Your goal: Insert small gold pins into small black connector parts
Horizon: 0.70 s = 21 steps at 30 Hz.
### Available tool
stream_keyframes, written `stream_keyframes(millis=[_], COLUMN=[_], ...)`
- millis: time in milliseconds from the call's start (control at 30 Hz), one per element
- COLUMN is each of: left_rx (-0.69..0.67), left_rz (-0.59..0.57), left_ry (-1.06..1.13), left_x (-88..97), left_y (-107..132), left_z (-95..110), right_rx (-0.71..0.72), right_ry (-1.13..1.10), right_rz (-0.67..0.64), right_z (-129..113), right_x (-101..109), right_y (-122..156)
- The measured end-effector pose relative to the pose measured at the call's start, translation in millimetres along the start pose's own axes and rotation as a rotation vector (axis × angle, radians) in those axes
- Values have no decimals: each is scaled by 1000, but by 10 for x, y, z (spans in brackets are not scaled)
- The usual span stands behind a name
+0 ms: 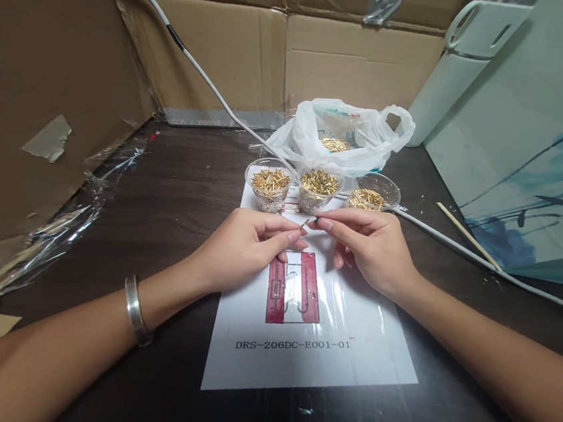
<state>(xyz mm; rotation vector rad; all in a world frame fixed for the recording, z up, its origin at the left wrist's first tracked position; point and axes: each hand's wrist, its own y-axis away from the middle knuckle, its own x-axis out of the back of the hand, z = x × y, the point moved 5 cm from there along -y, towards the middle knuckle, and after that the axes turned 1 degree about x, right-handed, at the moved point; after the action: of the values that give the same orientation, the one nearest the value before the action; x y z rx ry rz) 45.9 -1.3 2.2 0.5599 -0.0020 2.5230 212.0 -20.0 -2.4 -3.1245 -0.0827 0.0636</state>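
Observation:
Between the thumb and forefinger of my left hand [258, 239] is a small gold metal pin [303, 225]. Close beside it, my right hand [371, 247] pinches a small dark piece [316, 219], too tiny to name. Both hands hover over a white printed sheet [255, 366] marked DRS-206DC-E001-01. On the sheet, below my fingers, lies a red and clear card [308, 288] with dark line shapes. Just beyond my hands stand a left clear cup [270, 186], a middle clear cup [318, 189] and a right clear cup [375, 190], each containing many gold pins.
Behind the cups, an open white plastic bag [340, 133] has more gold pins inside. A white cable [214, 86] crosses the dark table [164, 178] from back left to right. At the right lies a thin wooden stick [467, 235]. Cardboard walls [218, 50] border the back and left.

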Motion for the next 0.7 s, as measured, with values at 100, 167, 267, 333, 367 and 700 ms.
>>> stream_keyframes(millis=[100,167,267,333,367,700], left_rx=[-32,-46,-67,-75,-75,-74], left_rz=[-5,-10,-18,-20,-20,-29], left_ry=[-47,-85,-126,-125,-122,-223], left_x=[10,14,13,11,10,-9], left_y=[-4,-6,-10,-13,-15,18], left_z=[39,61,81,81,77,61], right_rx=[25,19,6,11,15,35], right_ry=[61,85,100,114,122,131], right_rz=[6,-6,-34,-52,-59,-95], right_z=[-8,0,12,8,5,-20], right_x=[7,8,2,-8,-15,-40], right_y=[-7,-9,-9,-7,-5,5])
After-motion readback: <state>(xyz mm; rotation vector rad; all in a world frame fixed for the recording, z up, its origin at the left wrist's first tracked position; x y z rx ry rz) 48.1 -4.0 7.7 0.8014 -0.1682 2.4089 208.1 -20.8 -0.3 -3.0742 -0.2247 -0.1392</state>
